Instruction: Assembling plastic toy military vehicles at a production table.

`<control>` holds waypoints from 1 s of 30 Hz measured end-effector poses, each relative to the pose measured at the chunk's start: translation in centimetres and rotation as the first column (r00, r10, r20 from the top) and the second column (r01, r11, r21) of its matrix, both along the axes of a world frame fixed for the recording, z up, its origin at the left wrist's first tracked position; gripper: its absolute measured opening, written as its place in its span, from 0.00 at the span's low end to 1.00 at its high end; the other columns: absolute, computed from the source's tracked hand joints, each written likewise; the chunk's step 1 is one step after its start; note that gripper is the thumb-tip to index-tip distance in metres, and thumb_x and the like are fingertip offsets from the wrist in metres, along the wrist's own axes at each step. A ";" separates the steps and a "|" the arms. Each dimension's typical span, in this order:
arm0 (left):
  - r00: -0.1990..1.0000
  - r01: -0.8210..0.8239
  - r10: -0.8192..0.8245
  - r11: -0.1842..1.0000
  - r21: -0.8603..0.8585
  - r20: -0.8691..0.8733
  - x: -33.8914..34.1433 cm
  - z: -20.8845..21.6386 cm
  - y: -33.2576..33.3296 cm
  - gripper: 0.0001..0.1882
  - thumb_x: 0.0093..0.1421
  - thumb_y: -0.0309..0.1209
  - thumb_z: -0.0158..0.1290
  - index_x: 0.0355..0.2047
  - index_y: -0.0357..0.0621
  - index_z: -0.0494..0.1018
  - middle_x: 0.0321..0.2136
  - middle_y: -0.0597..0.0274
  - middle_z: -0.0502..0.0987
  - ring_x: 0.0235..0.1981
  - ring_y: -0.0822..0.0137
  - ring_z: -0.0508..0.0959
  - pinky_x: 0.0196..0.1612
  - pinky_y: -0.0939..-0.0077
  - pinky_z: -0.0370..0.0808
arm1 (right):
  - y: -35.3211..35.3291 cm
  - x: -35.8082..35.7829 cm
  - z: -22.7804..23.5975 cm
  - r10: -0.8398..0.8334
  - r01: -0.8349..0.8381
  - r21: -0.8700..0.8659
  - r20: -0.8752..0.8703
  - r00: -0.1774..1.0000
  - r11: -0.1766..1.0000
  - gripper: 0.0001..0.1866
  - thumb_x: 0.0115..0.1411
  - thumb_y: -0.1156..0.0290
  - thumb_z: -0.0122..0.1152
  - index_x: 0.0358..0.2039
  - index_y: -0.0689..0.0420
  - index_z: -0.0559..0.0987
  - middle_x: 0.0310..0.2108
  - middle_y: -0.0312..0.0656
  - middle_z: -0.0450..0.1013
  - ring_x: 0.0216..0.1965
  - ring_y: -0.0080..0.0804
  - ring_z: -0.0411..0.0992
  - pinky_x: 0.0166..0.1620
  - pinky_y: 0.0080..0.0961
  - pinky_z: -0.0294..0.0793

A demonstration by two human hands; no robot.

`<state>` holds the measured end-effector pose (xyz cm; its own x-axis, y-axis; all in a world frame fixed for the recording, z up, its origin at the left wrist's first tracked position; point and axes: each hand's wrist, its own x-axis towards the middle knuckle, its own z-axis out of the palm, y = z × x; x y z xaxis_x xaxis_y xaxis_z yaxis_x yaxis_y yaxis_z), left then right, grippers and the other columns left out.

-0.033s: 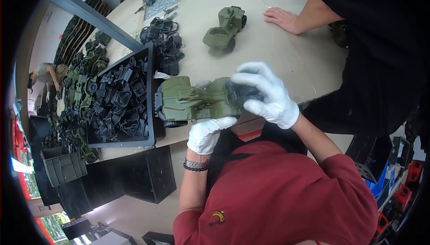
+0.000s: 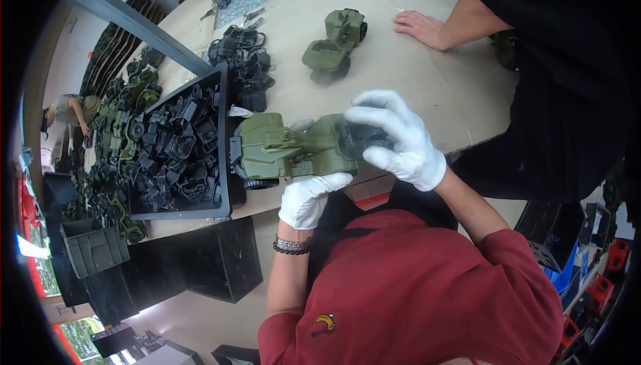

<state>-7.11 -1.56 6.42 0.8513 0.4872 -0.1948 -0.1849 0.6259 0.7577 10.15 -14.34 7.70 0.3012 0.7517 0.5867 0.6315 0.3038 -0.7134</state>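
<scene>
Head view: green toy vehicle (image 2: 320,143) is sitting mid-frame; left hand (image 2: 304,201) is cupping it from below, some fingers hidden. Right hand (image 2: 400,141) is curling thumb and fingers around the black part (image 2: 356,139) at its right end, one finger arching clear; can't tell how firmly. Risk, my read: black part twisting crooked or toy slipping, gloves likely costing grip. Toy's left end is overlapping the black bin (image 2: 225,91) rim in frame, possibly snagging; contact unclear. Around: loose black parts (image 2: 177,158) are filling the bin, second toy vehicle (image 2: 332,44) is standing upper centre, co-worker's hand (image 2: 420,29) is resting upper right, limiting space there.
</scene>
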 end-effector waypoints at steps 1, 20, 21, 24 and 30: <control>1.000 0.004 -0.004 1.000 -0.016 -0.003 0.0 0.0 -0.1 0.49 0.45 0.10 0.64 0.66 0.49 0.56 0.56 0.60 0.70 0.54 0.63 0.74 0.52 0.68 0.78 | 0.0 0.1 0.0 -0.044 0.042 0.045 0.034 0.998 0.998 0.25 0.54 0.60 0.63 0.51 0.54 0.77 0.48 0.49 0.68 0.44 0.48 0.72 0.49 0.37 0.73; 0.992 -0.027 0.085 0.868 0.497 -0.094 0.5 2.2 -1.7 0.42 0.46 0.17 0.68 0.60 0.43 0.61 0.52 0.61 0.72 0.51 0.67 0.74 0.55 0.70 0.76 | 0.0 0.8 -1.0 0.159 -0.158 0.043 -0.019 0.987 0.986 0.26 0.55 0.73 0.62 0.57 0.55 0.74 0.49 0.50 0.66 0.49 0.47 0.69 0.54 0.34 0.68; 0.998 -0.021 0.047 0.815 0.579 -0.031 0.3 2.0 -1.9 0.32 0.52 0.20 0.66 0.57 0.40 0.66 0.50 0.62 0.74 0.48 0.69 0.75 0.53 0.74 0.76 | -0.1 0.9 -0.7 0.154 -0.154 0.049 -0.013 0.988 0.987 0.26 0.55 0.73 0.62 0.57 0.55 0.74 0.49 0.50 0.66 0.49 0.47 0.69 0.54 0.34 0.68; 0.991 0.028 0.039 0.874 0.485 -0.126 0.6 2.5 -2.4 0.25 0.55 0.22 0.65 0.53 0.39 0.71 0.46 0.63 0.77 0.45 0.70 0.77 0.50 0.74 0.76 | -0.3 1.2 -0.1 0.157 -0.157 -0.019 0.016 0.988 0.987 0.29 0.54 0.76 0.62 0.58 0.54 0.73 0.50 0.50 0.66 0.49 0.48 0.68 0.54 0.35 0.68; 0.994 -0.110 0.110 0.973 0.200 0.014 2.4 0.7 -1.7 0.30 0.52 0.21 0.64 0.56 0.40 0.69 0.46 0.62 0.76 0.46 0.69 0.77 0.49 0.72 0.77 | 0.6 2.5 1.0 0.085 -0.077 -0.078 0.108 0.990 0.994 0.35 0.59 0.47 0.62 0.60 0.57 0.71 0.55 0.56 0.64 0.54 0.54 0.67 0.58 0.39 0.67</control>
<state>-4.74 -3.23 7.08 0.7907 0.6068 -0.0813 -0.2463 0.4369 0.8651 12.65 -13.78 8.68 0.1734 0.8134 0.5553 0.6833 0.3067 -0.6626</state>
